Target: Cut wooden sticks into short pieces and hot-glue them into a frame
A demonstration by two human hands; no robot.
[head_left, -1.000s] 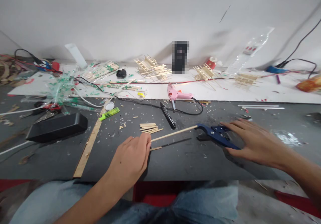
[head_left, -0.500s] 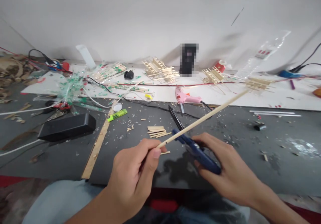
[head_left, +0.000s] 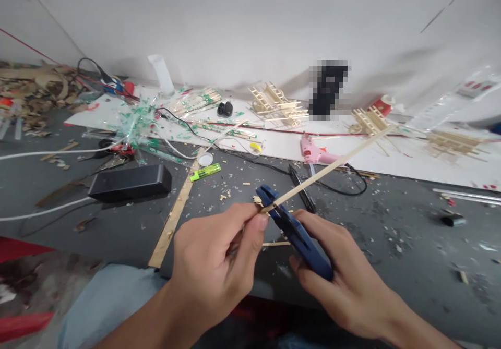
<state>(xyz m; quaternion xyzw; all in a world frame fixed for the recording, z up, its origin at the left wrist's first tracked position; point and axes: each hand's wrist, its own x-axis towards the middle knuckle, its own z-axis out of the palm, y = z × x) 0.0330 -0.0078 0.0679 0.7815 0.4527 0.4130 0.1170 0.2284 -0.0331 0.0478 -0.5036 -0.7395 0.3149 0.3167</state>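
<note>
Stick [head_left: 332, 167], pinched in the left hand [head_left: 219, 250], crosses the head of blue cutters [head_left: 307, 245] clasped in the right hand [head_left: 346, 271].

Long thin pale stick [head_left: 329, 168]: wood, smooth, matt. Dk-blue hand cutter [head_left: 310, 252]: handle looks plas., smooth, low sheen. Pink pistol-shaped glue gun [head_left: 318, 154]: plas., semi-gloss. Blk oblong box [head_left: 131, 183]: smooth, semi-gloss, prob. plas. Clear green-printed wrappers [head_left: 138, 122]: crinkly plas. film, shiny. Flat grey tabletop [head_left: 415, 281]: matt, scuffed. Flat tan strip [head_left: 171, 231]: raw wood. Lt-blue trouser leg [head_left: 111, 299]: matt cloth.
</note>
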